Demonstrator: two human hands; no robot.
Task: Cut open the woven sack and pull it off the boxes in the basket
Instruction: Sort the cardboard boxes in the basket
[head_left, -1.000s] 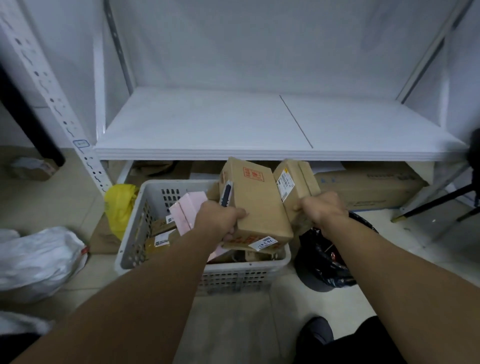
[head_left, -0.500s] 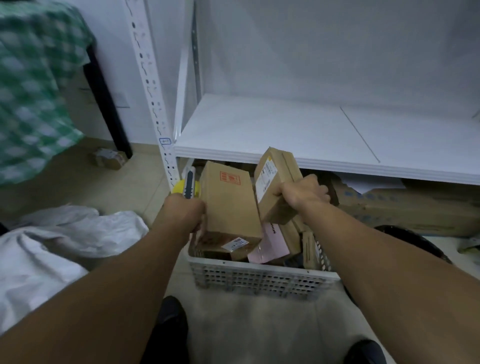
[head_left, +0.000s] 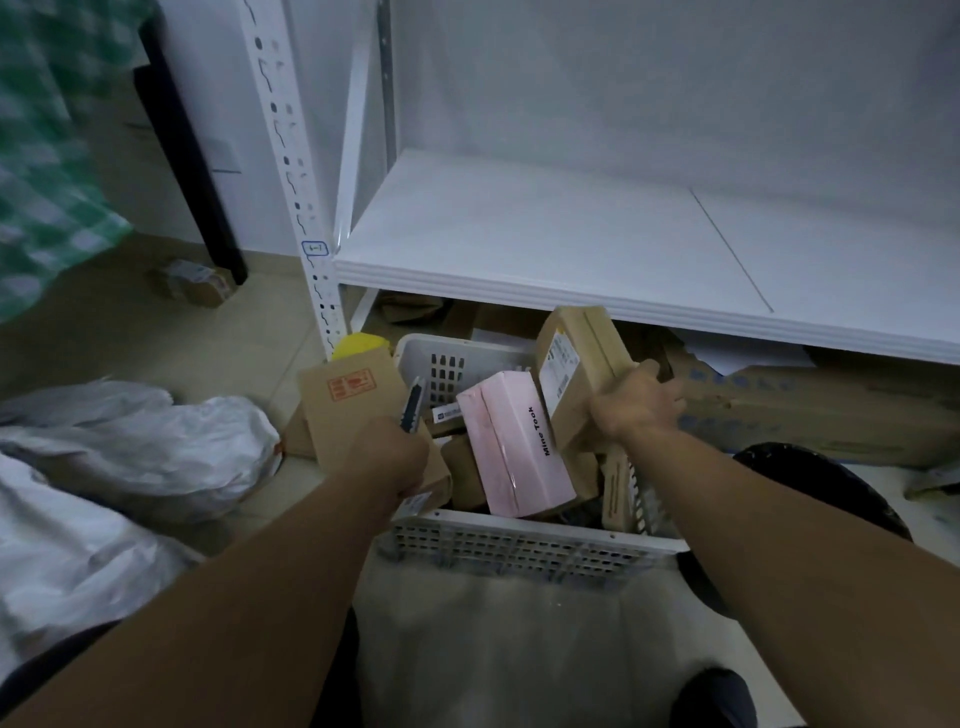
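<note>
A white slotted basket (head_left: 519, 543) stands on the floor below the shelf, filled with cardboard boxes and a pink box (head_left: 511, 447). My left hand (head_left: 387, 457) grips a brown box with a red stamp (head_left: 348, 405) together with a utility knife (head_left: 413, 405), held over the basket's left side. My right hand (head_left: 636, 402) grips a second brown box with a white label (head_left: 576, 364), tilted above the basket's right side. The white woven sack (head_left: 145, 447) lies crumpled on the floor to the left, apart from the basket.
A white metal shelf (head_left: 571, 249) hangs just above the basket, its post (head_left: 291, 171) at the left. Flat cardboard (head_left: 810, 410) lies under the shelf at the right. A dark round object (head_left: 831, 488) sits right of the basket. A small box (head_left: 189, 283) rests on the floor behind.
My left hand has carried the stamped box and knife leftward and lower, uncovering the pink box. My right hand keeps its box raised. The view has swung slightly left.
</note>
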